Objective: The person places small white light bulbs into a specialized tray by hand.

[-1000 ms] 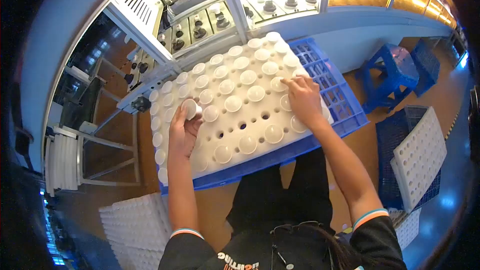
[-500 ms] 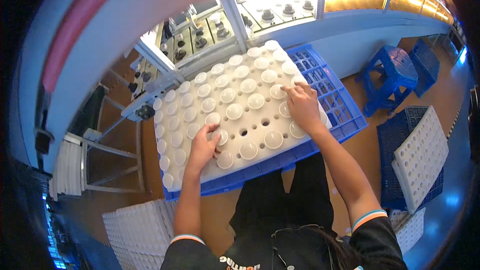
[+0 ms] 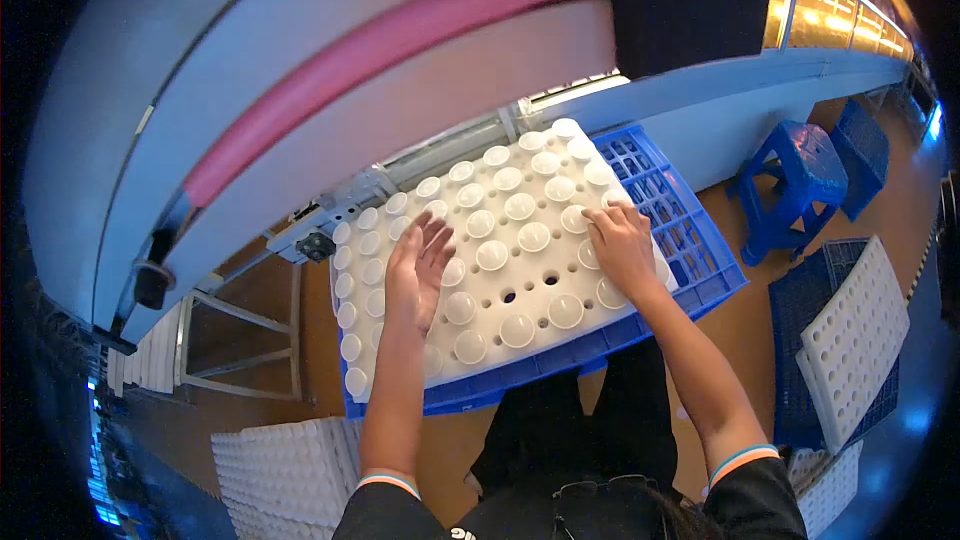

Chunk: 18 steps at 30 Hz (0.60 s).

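A white foam tray with rows of holes lies in front of me, most holes filled with white, round, cup-like pieces. Two bare holes show near its front edge. Over the left half of the tray my left hand is raised, fingers apart and extended, holding nothing, and it hides some cups behind it. My right hand is at the tray's right side, fingers bent down among the cups there. What lies under those fingertips is hidden. Beneath the tray is a blue plastic crate, its grid showing on the right.
A pale machine panel with a pink tube fills the upper left. On the right are a blue stool and leaning white hole trays. More white trays are stacked at lower left, near a metal frame.
My left hand has come off a cup near the front and risen with its fingers opened. My right hand stays at the right side. The view has shifted, and the pink-tubed panel now covers the machine window.
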{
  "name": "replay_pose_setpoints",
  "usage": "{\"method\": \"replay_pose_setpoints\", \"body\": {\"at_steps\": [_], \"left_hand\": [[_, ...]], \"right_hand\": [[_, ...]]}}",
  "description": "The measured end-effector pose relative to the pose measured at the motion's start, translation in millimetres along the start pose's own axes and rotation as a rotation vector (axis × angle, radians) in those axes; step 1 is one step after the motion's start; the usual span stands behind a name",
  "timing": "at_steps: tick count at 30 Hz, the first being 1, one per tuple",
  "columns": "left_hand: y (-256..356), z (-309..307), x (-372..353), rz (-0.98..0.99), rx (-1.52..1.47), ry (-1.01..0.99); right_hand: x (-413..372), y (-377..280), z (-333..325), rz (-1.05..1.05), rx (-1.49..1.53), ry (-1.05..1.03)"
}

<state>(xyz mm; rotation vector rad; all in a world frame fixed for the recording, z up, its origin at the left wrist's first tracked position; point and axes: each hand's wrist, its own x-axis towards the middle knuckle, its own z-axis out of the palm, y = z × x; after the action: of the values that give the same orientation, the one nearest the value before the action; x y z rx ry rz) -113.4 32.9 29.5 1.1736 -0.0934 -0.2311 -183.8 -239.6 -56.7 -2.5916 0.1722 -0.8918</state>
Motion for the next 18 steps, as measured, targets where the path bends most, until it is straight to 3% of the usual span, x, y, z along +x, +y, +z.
{"method": "replay_pose_setpoints", "body": {"at_steps": [1, 5, 9, 16, 18], "left_hand": [[3.2, 3.8, 9.2, 0.001, -0.184, 0.022], [7.4, 10.9, 44.7, 0.019, -0.415, 0.055], [0.9, 9.2, 58.5, -0.01, -0.461, 0.051], [-42.2, -13.6, 53.2, -0.191, -0.351, 0.22], [-72.5, -31.0, 55.3, -0.146, -0.199, 0.187]], "right_hand": [[-0.1, -0.3, 0.2, 0.013, 0.003, -0.015], [-0.2, -1.6, -1.0, 0.016, -0.009, -0.018], [-0.6, -2.0, -5.5, 0.003, 0.005, -0.031], [-2.0, 0.7, 1.1, 0.017, -0.002, -0.032], [-2.6, 8.2, 17.7, -0.055, -0.072, 0.084]]}}
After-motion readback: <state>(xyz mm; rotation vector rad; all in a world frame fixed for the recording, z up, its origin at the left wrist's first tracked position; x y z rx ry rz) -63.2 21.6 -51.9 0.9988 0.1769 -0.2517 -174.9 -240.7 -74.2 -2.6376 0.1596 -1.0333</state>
